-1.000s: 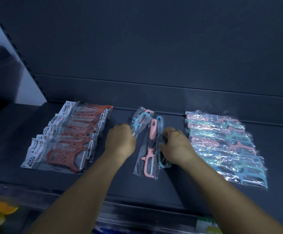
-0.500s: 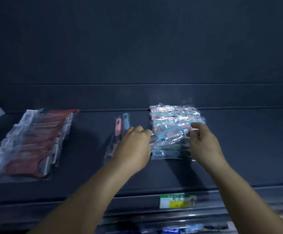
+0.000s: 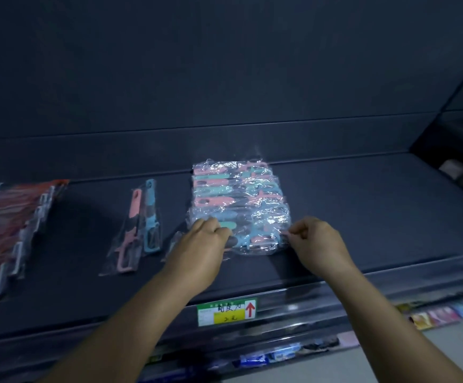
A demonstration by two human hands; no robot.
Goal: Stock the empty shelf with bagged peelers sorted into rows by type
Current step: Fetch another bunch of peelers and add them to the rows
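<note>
On the dark shelf [image 3: 363, 217] lies a row of clear-bagged pink and teal peelers [image 3: 238, 200], overlapping front to back. My left hand [image 3: 197, 244] grips the left end of the nearest bag. At that bag's right edge my right hand [image 3: 316, 241] pinches the plastic. Left of them lie two long-handled bagged peelers [image 3: 139, 225], one pink and one blue. Another clear bag [image 3: 173, 244] shows partly behind my left hand. A row of red bagged peelers [image 3: 12, 225] sits at the far left, cut off by the frame.
A green and yellow price label [image 3: 226, 312] with a red arrow is fixed to the shelf's front rail. Packaged goods [image 3: 432, 316] hang on the level below. The shelf's right half is bare. A dark back panel rises behind the rows.
The view has swung right. Both hands left the long-handled peelers and moved right to the pink and teal row, where they now hold the nearest bag at both ends.
</note>
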